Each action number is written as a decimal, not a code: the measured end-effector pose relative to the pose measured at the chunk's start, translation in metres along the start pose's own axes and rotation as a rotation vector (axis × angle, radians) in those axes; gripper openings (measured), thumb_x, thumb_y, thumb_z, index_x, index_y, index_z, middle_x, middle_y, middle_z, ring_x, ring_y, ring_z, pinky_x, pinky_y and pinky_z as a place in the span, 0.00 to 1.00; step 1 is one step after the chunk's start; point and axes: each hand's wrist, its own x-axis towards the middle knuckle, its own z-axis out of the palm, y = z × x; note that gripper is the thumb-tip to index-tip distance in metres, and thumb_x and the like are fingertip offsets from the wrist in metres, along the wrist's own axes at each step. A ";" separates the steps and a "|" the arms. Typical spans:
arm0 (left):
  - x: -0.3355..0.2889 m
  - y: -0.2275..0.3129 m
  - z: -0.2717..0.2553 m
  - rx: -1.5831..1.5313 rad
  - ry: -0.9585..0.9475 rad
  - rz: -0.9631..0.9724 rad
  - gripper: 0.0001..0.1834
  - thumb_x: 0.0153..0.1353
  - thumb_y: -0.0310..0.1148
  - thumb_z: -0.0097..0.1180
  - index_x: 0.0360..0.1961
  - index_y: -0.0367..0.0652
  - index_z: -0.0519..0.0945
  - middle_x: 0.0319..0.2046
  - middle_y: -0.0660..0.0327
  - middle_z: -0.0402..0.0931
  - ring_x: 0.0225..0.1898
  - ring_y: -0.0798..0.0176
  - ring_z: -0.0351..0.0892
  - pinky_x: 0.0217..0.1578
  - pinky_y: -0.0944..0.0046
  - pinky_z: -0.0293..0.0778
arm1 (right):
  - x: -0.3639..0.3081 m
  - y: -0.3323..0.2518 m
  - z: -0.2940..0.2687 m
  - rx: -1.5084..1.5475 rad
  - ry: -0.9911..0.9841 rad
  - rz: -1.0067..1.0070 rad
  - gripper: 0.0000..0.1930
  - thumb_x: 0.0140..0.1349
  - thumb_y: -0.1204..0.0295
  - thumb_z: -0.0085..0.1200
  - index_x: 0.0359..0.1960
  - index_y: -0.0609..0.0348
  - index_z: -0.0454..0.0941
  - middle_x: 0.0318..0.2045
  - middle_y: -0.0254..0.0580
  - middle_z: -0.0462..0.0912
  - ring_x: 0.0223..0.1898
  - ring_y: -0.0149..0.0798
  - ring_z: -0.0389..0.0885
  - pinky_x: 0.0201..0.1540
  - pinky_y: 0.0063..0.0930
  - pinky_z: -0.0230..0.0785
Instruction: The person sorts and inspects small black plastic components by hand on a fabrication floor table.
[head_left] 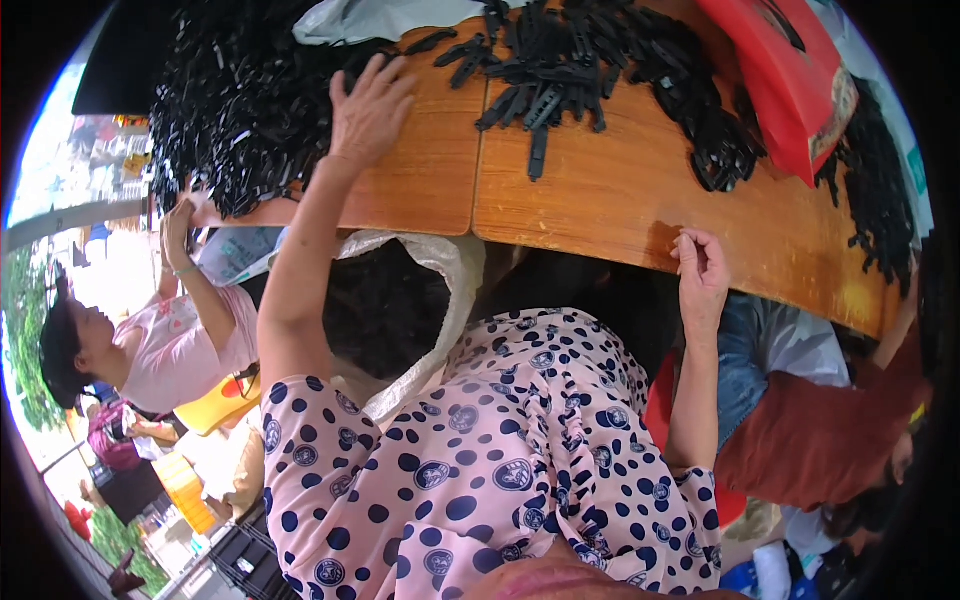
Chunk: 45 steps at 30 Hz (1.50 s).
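Note:
My left hand [370, 112] reaches over the wooden table [590, 205] with its fingers spread and nothing visible in them. It is at the right edge of a large heap of small black plastic pieces [245, 110]. Closer to the middle of the table lies a looser group of long, narrow black clip-like pieces [545, 85], one of them pointing toward me. At the table's near edge, my right hand [704, 268] is closed, thumb against curled fingers. Whatever it may hold is hidden.
Below the table edge, an open white sack [460, 290] contains dark pieces. Looped black pieces [722, 150] lie beside a red bag [790, 85] at the right. One person in pink [180, 345] is at the heap's left; another in a dark red top [830, 435] sits at the right.

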 end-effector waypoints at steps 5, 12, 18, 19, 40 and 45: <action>0.007 -0.029 0.009 0.059 0.049 -0.022 0.14 0.64 0.37 0.49 0.50 0.56 0.77 0.57 0.71 0.70 0.64 0.65 0.60 0.61 0.39 0.44 | 0.006 -0.007 -0.013 -0.004 0.055 0.027 0.06 0.66 0.74 0.52 0.39 0.65 0.76 0.30 0.32 0.77 0.31 0.24 0.74 0.36 0.17 0.68; 0.049 -0.005 -0.008 -0.087 0.200 -0.024 0.11 0.58 0.36 0.56 0.43 0.51 0.79 0.39 0.65 0.78 0.43 0.59 0.74 0.40 0.57 0.65 | 0.029 -0.004 -0.032 -0.303 0.211 -0.235 0.05 0.60 0.78 0.55 0.37 0.64 0.76 0.28 0.45 0.77 0.28 0.37 0.78 0.33 0.24 0.70; 0.087 -0.004 0.017 -0.150 -0.049 -0.030 0.08 0.60 0.33 0.53 0.40 0.44 0.76 0.38 0.56 0.78 0.42 0.50 0.75 0.40 0.54 0.68 | 0.059 -0.011 -0.029 -0.483 0.227 -0.403 0.07 0.57 0.77 0.56 0.37 0.61 0.76 0.31 0.47 0.77 0.31 0.47 0.79 0.33 0.33 0.72; 0.087 0.005 0.011 -0.238 -0.107 -0.122 0.08 0.60 0.32 0.53 0.40 0.43 0.75 0.38 0.56 0.78 0.42 0.49 0.76 0.40 0.53 0.69 | 0.064 -0.017 -0.024 -0.629 0.216 -0.440 0.08 0.56 0.75 0.57 0.38 0.60 0.76 0.31 0.46 0.76 0.33 0.46 0.79 0.33 0.35 0.73; -0.027 0.177 -0.090 -2.315 -0.116 -0.784 0.16 0.61 0.26 0.56 0.51 0.35 0.72 0.37 0.58 0.77 0.38 0.62 0.81 0.37 0.68 0.76 | 0.101 -0.032 -0.012 -0.949 -0.444 -0.755 0.15 0.58 0.78 0.52 0.47 0.52 0.75 0.42 0.40 0.72 0.45 0.44 0.76 0.41 0.35 0.73; -0.030 0.200 -0.090 -2.312 -0.191 -0.808 0.23 0.62 0.25 0.55 0.58 0.35 0.68 0.42 0.57 0.77 0.44 0.57 0.80 0.43 0.67 0.77 | 0.111 -0.021 0.003 -0.744 -0.458 -0.814 0.13 0.58 0.76 0.55 0.45 0.57 0.77 0.39 0.42 0.76 0.39 0.43 0.78 0.39 0.31 0.73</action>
